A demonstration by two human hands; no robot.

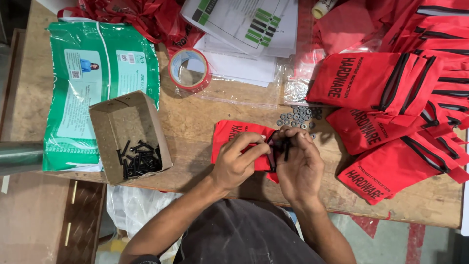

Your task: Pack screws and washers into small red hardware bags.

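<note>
My left hand (238, 160) pinches the edge of a small red fabric pouch (230, 133) that lies on the wooden table (195, 117). My right hand (300, 165) is closed around several black screws (283, 145) at the pouch's black zip opening. Both hands meet over the pouch near the table's front edge. Just behind the hands lies a scatter of small grey washers (298, 116).
An open cardboard box (128, 137) with black screws sits to the left. A green plastic pack (93, 83) lies behind it. A roll of red tape (189, 69), printed paper sheets (244, 24) and a pile of red zip pouches (391, 102) fill the back and right.
</note>
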